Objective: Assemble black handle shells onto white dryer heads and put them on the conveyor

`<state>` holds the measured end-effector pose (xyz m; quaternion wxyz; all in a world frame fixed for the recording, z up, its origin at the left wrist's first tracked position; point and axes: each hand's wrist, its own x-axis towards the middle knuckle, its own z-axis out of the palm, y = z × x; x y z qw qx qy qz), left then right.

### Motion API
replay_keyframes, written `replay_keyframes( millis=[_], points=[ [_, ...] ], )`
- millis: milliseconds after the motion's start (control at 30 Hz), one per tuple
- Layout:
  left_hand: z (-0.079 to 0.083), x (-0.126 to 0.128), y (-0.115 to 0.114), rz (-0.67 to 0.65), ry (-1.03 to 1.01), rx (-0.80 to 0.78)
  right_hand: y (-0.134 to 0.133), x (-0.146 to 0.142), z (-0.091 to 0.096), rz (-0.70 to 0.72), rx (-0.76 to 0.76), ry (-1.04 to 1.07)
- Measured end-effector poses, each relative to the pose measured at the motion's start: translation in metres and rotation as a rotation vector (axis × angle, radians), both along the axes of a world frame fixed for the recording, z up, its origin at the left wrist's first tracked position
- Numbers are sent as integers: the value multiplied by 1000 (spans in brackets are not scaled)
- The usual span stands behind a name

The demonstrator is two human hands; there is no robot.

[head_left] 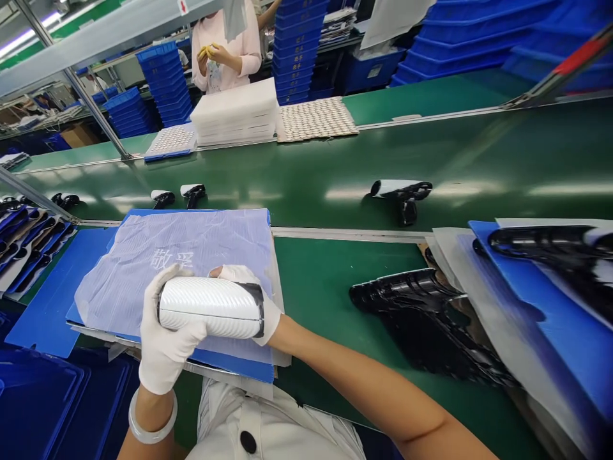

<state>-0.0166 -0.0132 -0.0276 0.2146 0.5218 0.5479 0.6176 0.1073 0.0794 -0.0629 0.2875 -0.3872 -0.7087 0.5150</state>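
Both my hands wear white gloves and hold a hair dryer housing [208, 308] lying sideways. Its barrel is white with a ribbed surface, a dark seam and a black edge at the right end. My left hand [165, 351] is closed around the left end, thumb underneath. My right hand [271, 318] grips the right end from behind, partly hidden by the barrel; a bare fingertip shows above it. Just below the housing lies a thin translucent sheet [115, 268] on a stack with a blue board [234, 364].
Beyond the stack runs a green conveyor [297, 185] carrying a black-and-white dryer housing [402, 191] and others at left. Glossy black parts [407, 294] and tilted blue boards [550, 306] stand at right. A person [227, 51] holds something yellow across the line, near stacked blue bins [297, 51].
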Motion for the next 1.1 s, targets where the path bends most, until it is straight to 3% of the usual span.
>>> replay_keyframes(
  millis=[167, 333, 500, 767, 867, 1100],
  points=[
    [3, 1, 1, 10, 44, -34, 11, 5, 12, -17, 329, -200],
    [8, 2, 2, 9, 104, -90, 18, 11, 1, -256, 823, -166],
    [13, 5, 3, 23, 137, -125, 25, 9, -10, -422, 833, -137],
    [10, 13, -4, 148, 309, -149, 30, 14, 3, -525, 1196, -151],
    [9, 13, -5, 137, 311, -172, 29, 16, 13, -566, 1156, -106],
    [6, 4, 1, 129, 196, -78, 29, 16, 20, -493, 977, 34]
  ],
)
